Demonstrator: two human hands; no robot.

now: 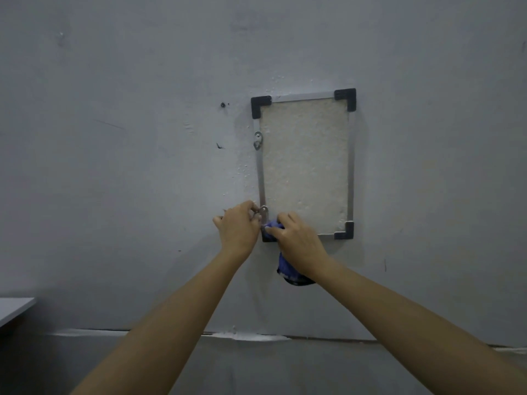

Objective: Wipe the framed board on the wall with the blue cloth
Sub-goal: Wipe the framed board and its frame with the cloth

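Note:
The framed board (305,163) hangs on the grey wall: a pale rough panel in a thin metal frame with black corner caps. My right hand (296,240) grips the bunched blue cloth (288,269) and presses it against the board's lower left corner, hiding that corner cap. Part of the cloth hangs below the wrist. My left hand (236,226) is at the frame's left edge, its fingertips curled at the lower metal hanger bracket (264,213).
A second hanger bracket (258,140) sits higher on the frame's left side. A screw (222,104) sticks in the wall left of the board. A grey tabletop corner (14,307) shows at the lower left. A wall seam (248,335) runs below.

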